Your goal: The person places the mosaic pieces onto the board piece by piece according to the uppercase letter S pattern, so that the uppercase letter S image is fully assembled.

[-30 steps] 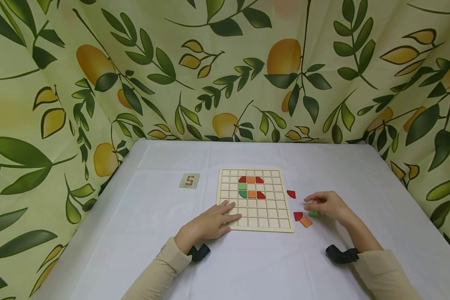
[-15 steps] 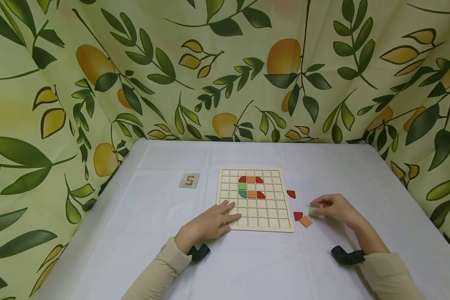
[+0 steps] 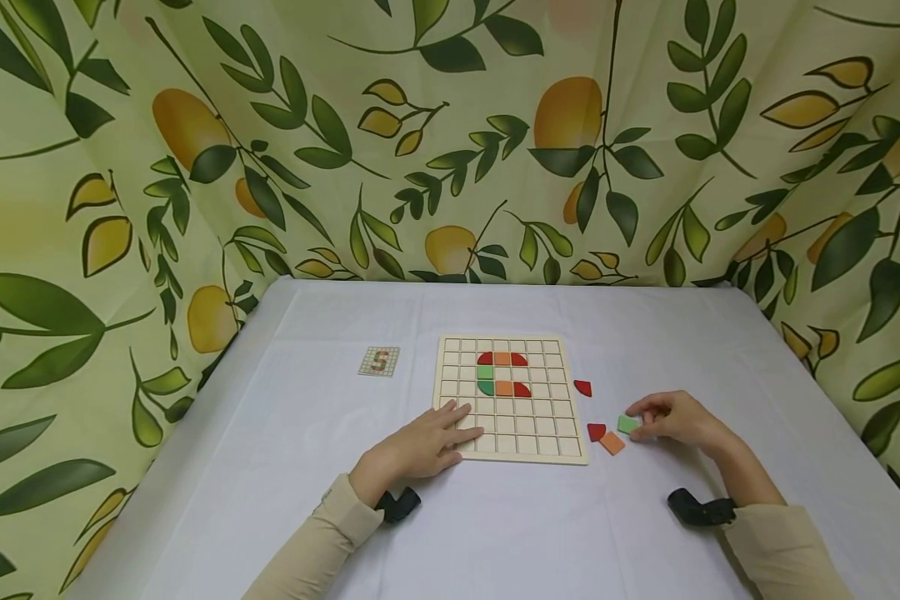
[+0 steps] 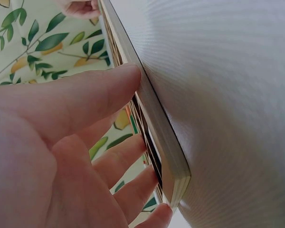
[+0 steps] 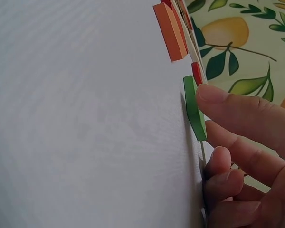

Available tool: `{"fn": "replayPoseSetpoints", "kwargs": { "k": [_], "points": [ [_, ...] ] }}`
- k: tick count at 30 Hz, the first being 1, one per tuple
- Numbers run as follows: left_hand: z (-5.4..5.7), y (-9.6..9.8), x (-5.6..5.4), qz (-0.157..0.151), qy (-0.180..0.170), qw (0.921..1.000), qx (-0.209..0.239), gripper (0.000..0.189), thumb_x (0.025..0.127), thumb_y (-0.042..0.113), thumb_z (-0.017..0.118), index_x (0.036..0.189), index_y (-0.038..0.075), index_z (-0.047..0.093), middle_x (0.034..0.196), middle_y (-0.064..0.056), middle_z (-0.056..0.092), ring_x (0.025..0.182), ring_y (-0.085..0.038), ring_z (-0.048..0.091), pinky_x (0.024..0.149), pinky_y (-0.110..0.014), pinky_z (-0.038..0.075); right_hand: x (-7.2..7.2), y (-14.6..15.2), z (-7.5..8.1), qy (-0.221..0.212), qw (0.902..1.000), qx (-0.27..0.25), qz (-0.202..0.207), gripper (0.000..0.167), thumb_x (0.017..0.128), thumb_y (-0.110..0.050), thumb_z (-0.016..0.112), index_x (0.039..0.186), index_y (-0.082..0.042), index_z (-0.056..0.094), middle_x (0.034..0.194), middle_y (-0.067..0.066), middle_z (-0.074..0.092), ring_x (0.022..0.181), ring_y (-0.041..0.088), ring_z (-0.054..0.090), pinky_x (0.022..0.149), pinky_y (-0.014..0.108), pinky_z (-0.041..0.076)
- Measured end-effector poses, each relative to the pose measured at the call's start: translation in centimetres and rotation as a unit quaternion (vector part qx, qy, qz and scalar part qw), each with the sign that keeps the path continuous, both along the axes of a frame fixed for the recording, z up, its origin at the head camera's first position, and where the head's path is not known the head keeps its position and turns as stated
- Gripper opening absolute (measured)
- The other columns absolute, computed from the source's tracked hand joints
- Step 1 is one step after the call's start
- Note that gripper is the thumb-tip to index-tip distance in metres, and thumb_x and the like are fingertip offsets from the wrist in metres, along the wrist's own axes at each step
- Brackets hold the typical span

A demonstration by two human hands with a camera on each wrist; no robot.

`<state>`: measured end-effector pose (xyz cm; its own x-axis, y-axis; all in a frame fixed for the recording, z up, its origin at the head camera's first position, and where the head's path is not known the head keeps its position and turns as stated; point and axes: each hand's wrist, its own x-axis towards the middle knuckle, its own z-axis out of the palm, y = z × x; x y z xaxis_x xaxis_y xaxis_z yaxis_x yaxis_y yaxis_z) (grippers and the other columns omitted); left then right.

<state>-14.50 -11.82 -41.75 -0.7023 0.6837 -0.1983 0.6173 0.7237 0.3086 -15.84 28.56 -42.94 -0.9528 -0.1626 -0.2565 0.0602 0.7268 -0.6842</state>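
The green tile (image 3: 627, 424) sits right of the grid board (image 3: 525, 427), pinched by the right hand (image 3: 678, 416). Partly covered a moment ago, it now shows plainly, apparently secured. The left hand (image 3: 425, 442), fingers spread, rests on the board's near-left corner.

A leaf-and-fruit-patterned curtain (image 3: 461, 187) hangs behind and beside the white-covered table (image 3: 292, 400).
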Motion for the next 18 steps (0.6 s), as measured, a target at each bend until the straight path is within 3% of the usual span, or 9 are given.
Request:
{"fn": "replayPoseSetpoints", "kwargs": {
  "k": [18],
  "points": [
    [-0.15,-0.05,-0.05,-0.008,0.006,0.9999,-0.004,0.045,0.099,0.023,0.052,0.144,0.023,0.047,0.159,-0.012,0.030,0.150,-0.035,0.024,0.123,-0.048,0.026,-0.28,0.14,-0.27,0.000,0.9999,0.011,-0.001,0.039,0.072,-0.014,0.083,0.101,0.006,0.067,0.074,0.000,0.048,0.071,0.009,0.043,0.057,0.021,0.034]
  ]
}}
